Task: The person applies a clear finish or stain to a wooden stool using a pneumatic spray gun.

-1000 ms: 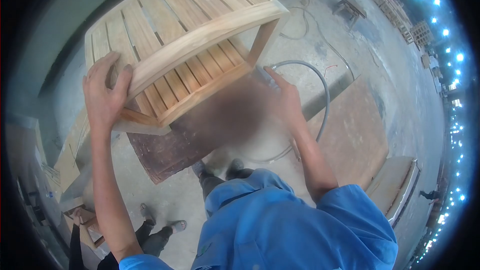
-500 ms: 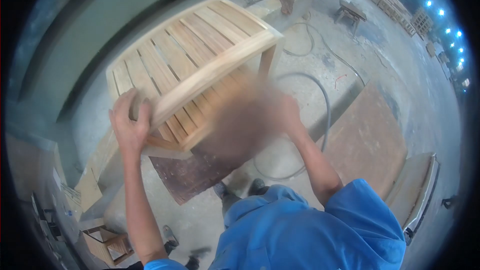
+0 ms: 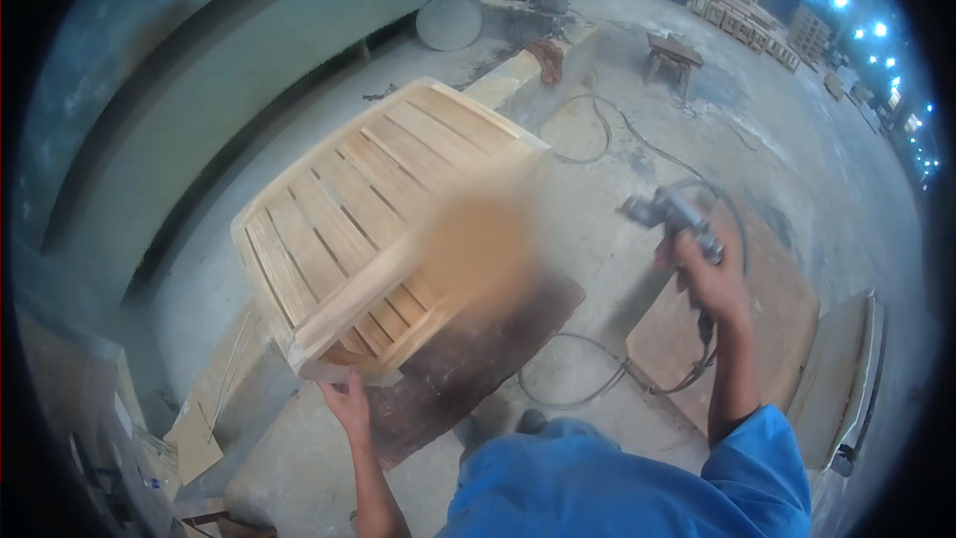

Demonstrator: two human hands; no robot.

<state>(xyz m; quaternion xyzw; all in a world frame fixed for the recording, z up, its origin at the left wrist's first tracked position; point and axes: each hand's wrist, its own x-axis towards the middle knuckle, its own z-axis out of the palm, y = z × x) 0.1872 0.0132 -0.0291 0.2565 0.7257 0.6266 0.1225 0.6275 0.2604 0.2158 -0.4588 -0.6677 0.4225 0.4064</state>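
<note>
A pale wooden table with a slatted top [image 3: 383,164] and a slatted lower shelf [image 3: 370,327] stands tilted at the left of the middle. My left hand [image 3: 348,403] grips its near lower corner, fingers partly hidden beneath the wood. Off to the right, my right hand [image 3: 713,279] is wrapped around a metal spray gun [image 3: 682,214], whose nozzle points left toward the table. A hose [image 3: 705,334] hangs from the gun's handle. Under the table lies a dark brown board [image 3: 453,379]. A hazy blur covers the table's right end.
The hose loops across the concrete floor [image 3: 597,299]. A large brown sheet [image 3: 647,329] lies at right. Behind the table runs a low ledge [image 3: 513,80] with a brown cloth [image 3: 546,58]. A small wooden stool [image 3: 673,58] stands farther back; a curved greenish wall [image 3: 269,90] rises at left.
My left hand has gone from the table's top edge down to its lower corner. The table has turned somewhat. My right hand has swung up and right, bringing the spray gun into clear view.
</note>
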